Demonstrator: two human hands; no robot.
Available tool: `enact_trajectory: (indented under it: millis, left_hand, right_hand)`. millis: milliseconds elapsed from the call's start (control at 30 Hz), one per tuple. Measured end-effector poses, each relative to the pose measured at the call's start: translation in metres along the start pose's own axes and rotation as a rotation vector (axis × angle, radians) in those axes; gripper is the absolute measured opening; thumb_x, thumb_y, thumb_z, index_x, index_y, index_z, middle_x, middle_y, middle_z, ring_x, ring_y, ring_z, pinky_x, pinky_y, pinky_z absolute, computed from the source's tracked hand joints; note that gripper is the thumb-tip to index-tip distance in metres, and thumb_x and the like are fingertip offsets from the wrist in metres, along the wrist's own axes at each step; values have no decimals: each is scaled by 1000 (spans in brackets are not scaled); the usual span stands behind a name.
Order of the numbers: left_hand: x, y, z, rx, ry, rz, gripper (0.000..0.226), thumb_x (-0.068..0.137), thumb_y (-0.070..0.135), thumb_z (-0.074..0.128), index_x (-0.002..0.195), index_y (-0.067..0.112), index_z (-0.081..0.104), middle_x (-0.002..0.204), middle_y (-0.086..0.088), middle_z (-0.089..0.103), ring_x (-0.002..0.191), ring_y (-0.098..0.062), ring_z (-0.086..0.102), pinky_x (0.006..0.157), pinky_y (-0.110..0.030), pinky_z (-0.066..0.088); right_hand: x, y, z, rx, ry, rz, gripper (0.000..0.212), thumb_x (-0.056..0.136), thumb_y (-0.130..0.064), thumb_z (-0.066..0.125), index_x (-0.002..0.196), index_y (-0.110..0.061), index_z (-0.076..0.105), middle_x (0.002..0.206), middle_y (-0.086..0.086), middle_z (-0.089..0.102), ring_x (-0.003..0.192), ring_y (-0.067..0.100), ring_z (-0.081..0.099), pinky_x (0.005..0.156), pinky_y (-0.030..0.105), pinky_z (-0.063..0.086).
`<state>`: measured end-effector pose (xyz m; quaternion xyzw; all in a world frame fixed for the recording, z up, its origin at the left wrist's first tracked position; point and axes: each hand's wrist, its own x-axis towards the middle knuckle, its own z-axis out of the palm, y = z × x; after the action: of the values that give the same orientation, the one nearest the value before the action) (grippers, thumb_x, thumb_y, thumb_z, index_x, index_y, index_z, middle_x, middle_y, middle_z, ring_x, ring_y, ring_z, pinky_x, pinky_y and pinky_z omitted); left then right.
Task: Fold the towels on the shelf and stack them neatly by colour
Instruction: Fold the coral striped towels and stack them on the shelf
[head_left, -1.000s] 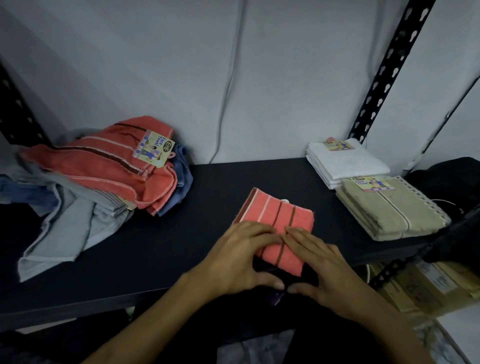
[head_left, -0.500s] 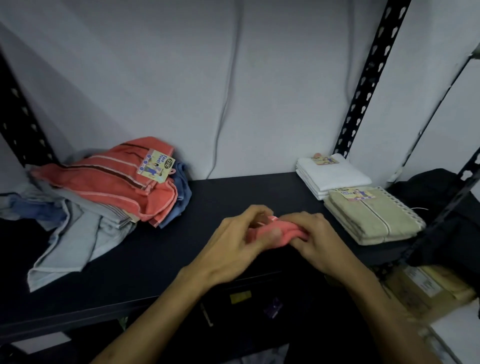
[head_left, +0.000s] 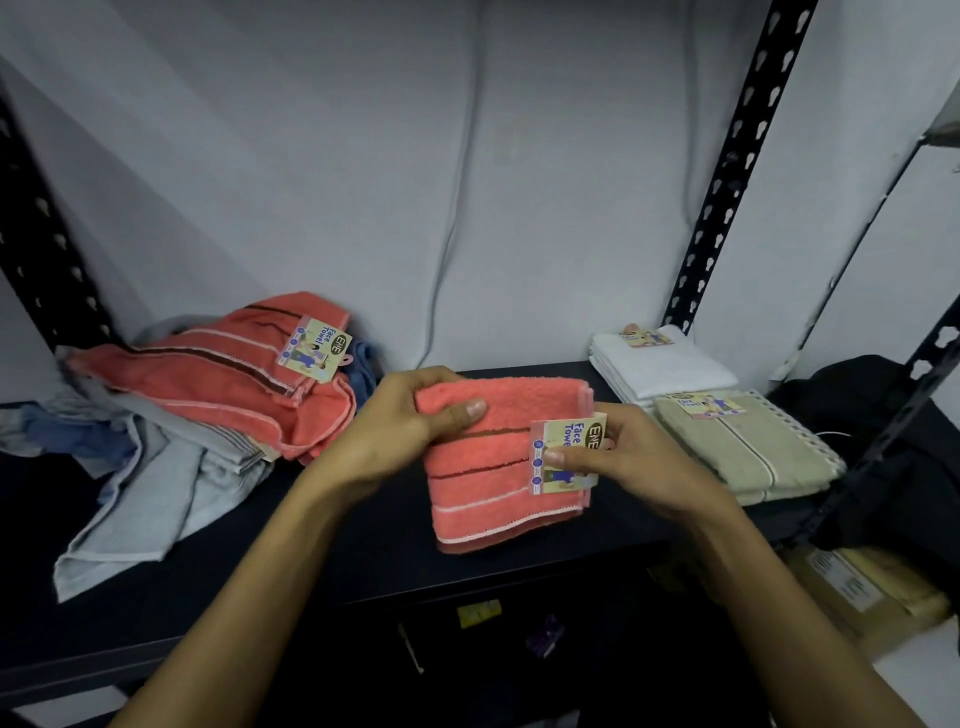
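A shop stockroom: slotted black metal shelving (head_left: 727, 171) holding retail-tagged face towels (head_left: 218, 374).

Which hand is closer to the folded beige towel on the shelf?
Right. The right hand grips the coral towel at its label, just beside the beige towel. The left hand grips the coral towel's far side.

Dim, cool light; dark shadows below; wide-angle bending at soft edges.
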<state>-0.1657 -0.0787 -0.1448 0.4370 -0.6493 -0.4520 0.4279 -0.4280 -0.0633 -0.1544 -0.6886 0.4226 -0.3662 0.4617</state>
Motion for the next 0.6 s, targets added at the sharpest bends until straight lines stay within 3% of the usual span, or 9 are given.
enact_trajectory:
  millis: [133, 233, 300, 400, 500, 600]
  left_hand:
    - [9, 14, -10, 471, -272, 2, 44, 81, 56, 77, 111, 24, 68, 105, 7, 75, 93, -10, 73, 87, -40, 61]
    - [16, 18, 3, 708, -174, 129, 50, 84, 78, 53, 109, 35, 60, 102, 15, 71, 90, -4, 69, 81, -40, 59]
    - [19, 13, 7, 689, -79, 203, 43, 92, 73, 42, 103, 35, 57, 94, 14, 70, 87, -5, 68, 79, -43, 57]
    - [24, -3, 2, 512, 13, 217, 35, 98, 60, 48, 100, 27, 60, 92, 9, 72, 86, -8, 70, 81, -42, 56]
    - [30, -27, 1, 355, 82, 98, 30, 99, 51, 57, 98, 22, 65, 95, 5, 75, 87, -11, 71, 83, -39, 57]
    - [40, -55, 13, 389, 208, -36, 34, 99, 48, 58, 91, 16, 65, 89, 3, 72, 85, -16, 69, 79, -38, 53]
  right_hand:
    - [10, -7, 3, 1, 1, 63, 23, 81, -11, 81, 103, -7, 73, 96, 8, 78, 89, 25, 76, 77, 30, 59]
    - [20, -14, 12, 15, -55, 48, 24, 81, -11, 81, 103, -4, 72, 95, 10, 78, 88, 26, 76, 74, 29, 58]
    - [23, -12, 14, 62, -74, 37, 26, 82, -10, 80, 106, -4, 71, 99, 11, 77, 91, 27, 75, 75, 30, 58]
    - [22, 6, 5, 230, -73, 56, 36, 82, -9, 77, 116, -3, 67, 113, 15, 74, 105, 30, 71, 89, 35, 57]
    - [24, 27, -2, 352, 53, 81, 31, 84, -7, 73, 113, -1, 65, 111, 20, 73, 104, 32, 71, 89, 35, 58]
    - [42, 44, -6, 273, 241, 119, 23, 84, -9, 76, 104, -2, 68, 101, 18, 76, 96, 29, 73, 83, 33, 60]
